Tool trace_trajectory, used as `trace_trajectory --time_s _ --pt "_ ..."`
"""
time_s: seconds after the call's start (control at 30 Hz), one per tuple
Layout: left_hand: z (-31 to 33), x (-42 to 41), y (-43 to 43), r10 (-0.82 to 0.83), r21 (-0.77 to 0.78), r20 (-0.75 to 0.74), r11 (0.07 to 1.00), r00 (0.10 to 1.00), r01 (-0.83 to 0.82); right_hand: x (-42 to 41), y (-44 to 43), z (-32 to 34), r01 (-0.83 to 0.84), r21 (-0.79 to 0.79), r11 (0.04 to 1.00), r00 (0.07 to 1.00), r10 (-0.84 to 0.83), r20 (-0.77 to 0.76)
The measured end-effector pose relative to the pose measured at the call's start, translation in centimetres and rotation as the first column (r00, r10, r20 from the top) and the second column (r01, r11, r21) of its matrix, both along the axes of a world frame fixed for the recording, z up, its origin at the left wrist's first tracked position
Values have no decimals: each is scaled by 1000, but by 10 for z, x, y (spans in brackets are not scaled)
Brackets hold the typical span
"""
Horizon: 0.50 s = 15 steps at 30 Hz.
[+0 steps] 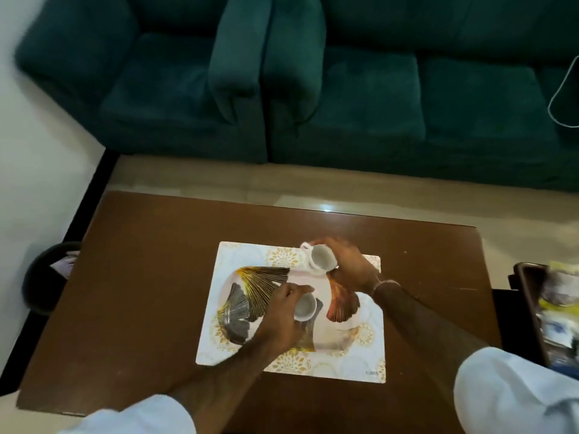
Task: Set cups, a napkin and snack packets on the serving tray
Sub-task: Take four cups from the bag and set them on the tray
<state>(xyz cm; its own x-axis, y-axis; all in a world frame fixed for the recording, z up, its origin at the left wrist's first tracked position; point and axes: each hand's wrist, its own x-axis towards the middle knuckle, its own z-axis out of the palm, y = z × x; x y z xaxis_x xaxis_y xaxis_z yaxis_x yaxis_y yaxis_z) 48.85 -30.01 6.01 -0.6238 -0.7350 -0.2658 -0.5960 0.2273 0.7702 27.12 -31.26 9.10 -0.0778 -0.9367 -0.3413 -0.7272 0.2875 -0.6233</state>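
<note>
**Two cups at the tray, napkin and packets to follow**

Living room, green sofa (313, 89) beyond a brown wooden worktop (141, 261); pale patterned placemat (372, 364) at the worktop's centre, serving tray (247, 286) with fan-leaf print resting on it.

Item 1. Left hand (279, 321): fingers (297, 289) curled and clamped over the rim of a small white cup (304, 310), which sits low over the tray's middle. Whether its base touches the tray cannot be told.

Item 2. Right hand (351, 261): fingers closed around a second white cup with handle (319, 257), tilted so its mouth faces the camera, held over the tray's far right corner, near the placemat's far edge. Apparently not yet set down.

Item 3. Side stand off the worktop's right edge: dark tray (532, 308) with a heap of items (560, 296), probably the snack packets, too blurred and cropped to identify.

Progress, as judged: early. Both cups are at the tray but neither is released; napkin and packets remain.

Not legible: no napkin can be picked out. Dark round object (47, 277) off the worktop's left edge is partly hidden. Both hands are motion-blurred, and the left hand covers the tray's near part.
</note>
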Motion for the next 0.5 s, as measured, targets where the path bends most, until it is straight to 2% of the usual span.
trace_trajectory --time_s 0.2,0.5 --pt "-37 38 16 50 42 56 998 997 -53 48 -6 -56 -188 128 974 982 190 -9" --pt "-69 61 20 23 -54 119 998 993 -16 85 -3 -88 -343 84 935 937 348 -44"
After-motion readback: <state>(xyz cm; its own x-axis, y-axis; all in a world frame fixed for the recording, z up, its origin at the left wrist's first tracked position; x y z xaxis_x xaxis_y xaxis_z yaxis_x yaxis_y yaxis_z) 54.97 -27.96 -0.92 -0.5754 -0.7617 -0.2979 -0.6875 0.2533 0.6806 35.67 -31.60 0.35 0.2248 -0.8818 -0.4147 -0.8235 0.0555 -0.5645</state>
